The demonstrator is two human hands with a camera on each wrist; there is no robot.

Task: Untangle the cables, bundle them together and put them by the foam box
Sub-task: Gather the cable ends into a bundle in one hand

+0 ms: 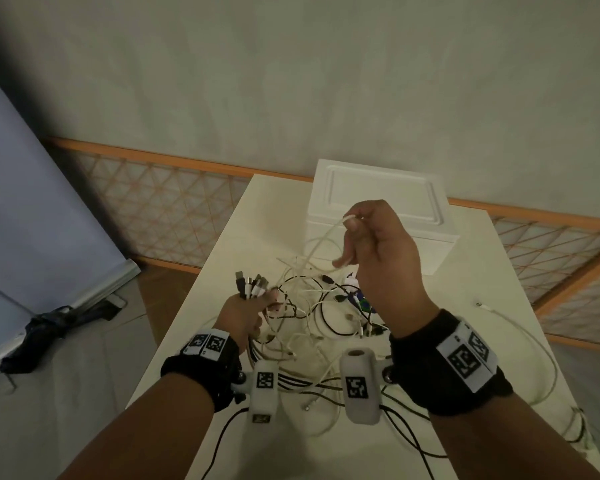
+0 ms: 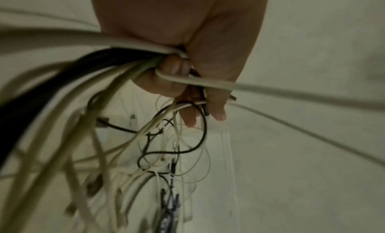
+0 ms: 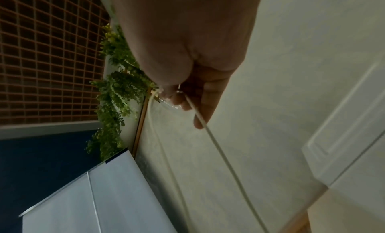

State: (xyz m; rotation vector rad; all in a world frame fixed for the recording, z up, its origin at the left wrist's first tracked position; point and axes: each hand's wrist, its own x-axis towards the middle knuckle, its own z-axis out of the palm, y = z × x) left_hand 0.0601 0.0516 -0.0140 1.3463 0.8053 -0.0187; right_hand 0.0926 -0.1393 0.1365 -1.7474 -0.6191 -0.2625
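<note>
While left hand clamps gathered plug ends as anchor | right hand pinches white cable high, lifting it free of tangle | foam box waits behind

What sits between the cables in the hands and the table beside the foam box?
The loose tangle still covers the table in front of the foam box, with a small blue-and-white item among it. The left hand grips gathered plug ends; the right hand pinches a white cable running back into that tangle.
</note>
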